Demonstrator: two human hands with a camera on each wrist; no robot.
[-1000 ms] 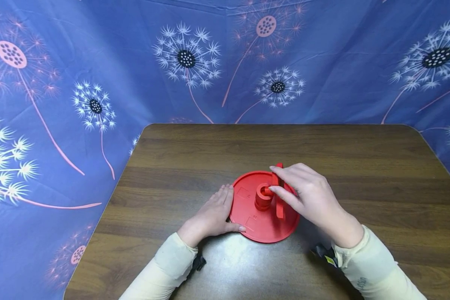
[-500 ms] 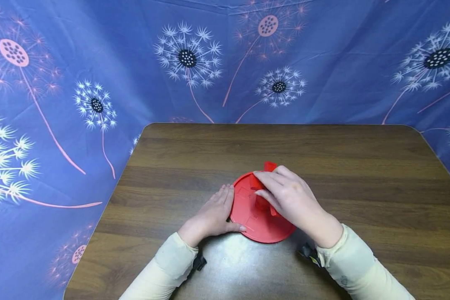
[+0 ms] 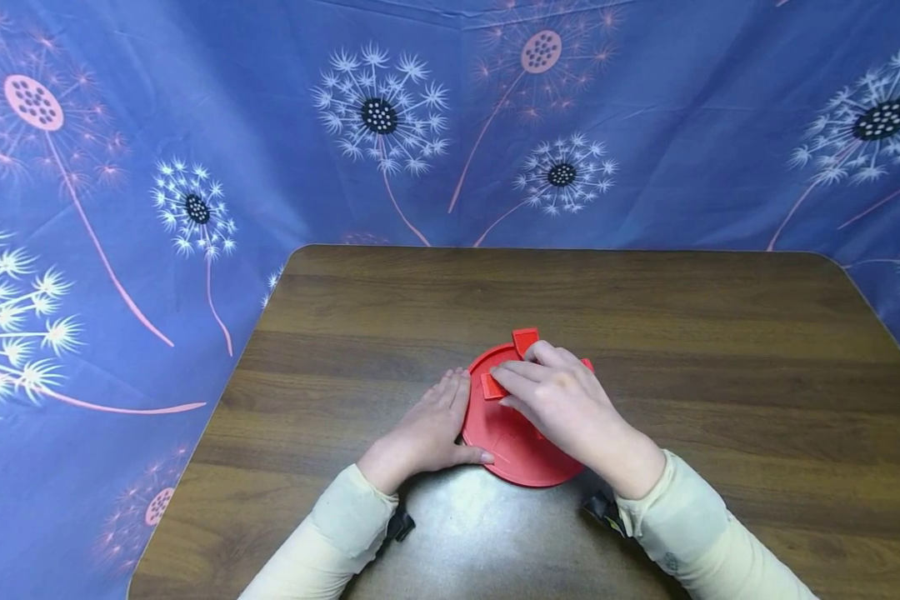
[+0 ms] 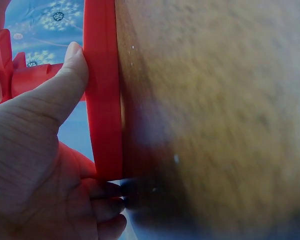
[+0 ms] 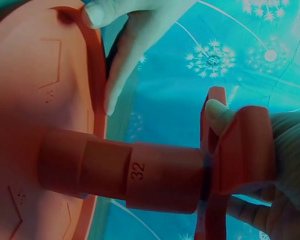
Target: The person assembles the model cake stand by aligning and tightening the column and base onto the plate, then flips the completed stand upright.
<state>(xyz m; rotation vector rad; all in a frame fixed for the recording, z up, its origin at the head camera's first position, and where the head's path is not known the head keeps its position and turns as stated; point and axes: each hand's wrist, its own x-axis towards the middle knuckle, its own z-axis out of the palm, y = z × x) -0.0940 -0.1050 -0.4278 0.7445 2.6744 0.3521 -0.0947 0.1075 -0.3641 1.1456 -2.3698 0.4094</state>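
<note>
Bracing the red disc (image 3: 525,457) on the desk (image 3: 345,333), the left hand (image 3: 420,429) lays straight fingers beside its rim, presumably to stop turning; fingers of the right hand (image 3: 566,404) grasp the red knob (image 5: 244,155) atop the post (image 5: 162,175).

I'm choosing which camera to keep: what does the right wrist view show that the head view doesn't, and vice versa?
Only the right wrist view shows the side of the red post, marked with the number 32; from the head, the right hand hides it.

Only the head view shows the left sleeve and the right sleeve.

Both show the red disc with the left hand at its rim, the red handle gripped by the right hand, and the dandelion-patterned cloth.
</note>
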